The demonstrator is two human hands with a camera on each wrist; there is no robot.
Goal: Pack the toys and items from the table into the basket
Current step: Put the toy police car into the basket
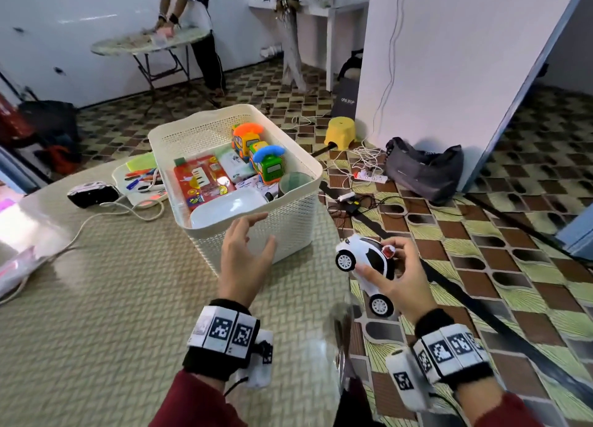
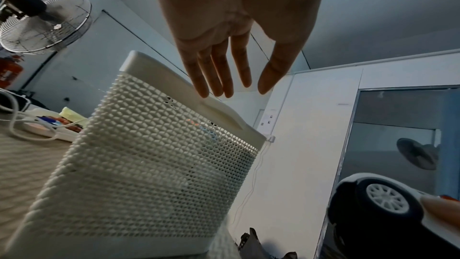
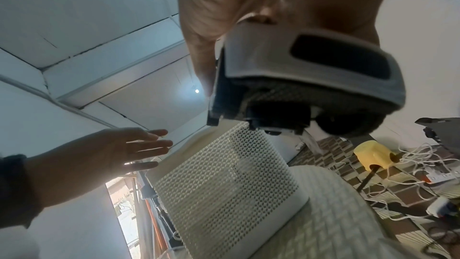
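Observation:
A cream perforated basket (image 1: 288, 224) stands on the table, holding two toy phones (image 1: 256, 152), a red booklet (image 1: 200, 182), a white lid and other items. My right hand (image 1: 398, 279) grips a white toy car (image 1: 365, 259) in the air off the table's right edge, to the right of the basket; the car (image 3: 311, 78) fills the right wrist view. My left hand (image 1: 247, 259) hovers with straight, spread fingers just in front of the basket's near rim (image 2: 219, 105), holding nothing. A black-and-white toy car (image 1: 93, 194) lies at the table's far left.
A tray with pens (image 1: 141, 179) sits behind the basket, a white cord (image 1: 106, 213) trails across the table. Plastic bags (image 1: 19, 266) lie at the left edge. On the floor to the right are a yellow stool (image 1: 341, 131), cables and a dark bag (image 1: 423, 166). Two people work at tables behind.

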